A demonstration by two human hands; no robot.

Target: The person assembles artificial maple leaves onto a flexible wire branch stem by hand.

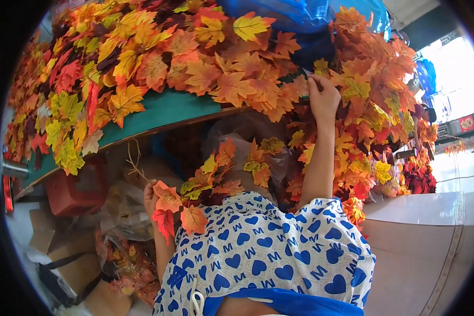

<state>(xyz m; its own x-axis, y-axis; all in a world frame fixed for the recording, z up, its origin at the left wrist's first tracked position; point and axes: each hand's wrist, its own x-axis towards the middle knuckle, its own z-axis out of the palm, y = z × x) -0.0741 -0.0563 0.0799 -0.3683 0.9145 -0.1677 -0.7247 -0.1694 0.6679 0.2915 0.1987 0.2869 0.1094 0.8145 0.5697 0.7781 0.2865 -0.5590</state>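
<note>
My left hand (150, 196) is closed around the end of an artificial maple leaf garland (193, 218), low beside my lap. A loop of thin tan twine (135, 160) sticks up from that hand. Orange and red leaves hang just beside its fingers, and the strand seems to run on across my lap. Reaching forward, my right hand (324, 97) pinches at the edge of the big leaf heap (231, 79). A small pale bit shows at its fingertips, too small to name. The heap covers most of a green tabletop (166, 111).
Blue plastic bags (279, 16) lie behind the leaves. Beneath the table stand a red plastic container (76, 192) and a clear bag (125, 203). More leaf garlands (353, 158) hang down at the right, over a pale tiled floor (405, 253). A cardboard box (76, 279) is at lower left.
</note>
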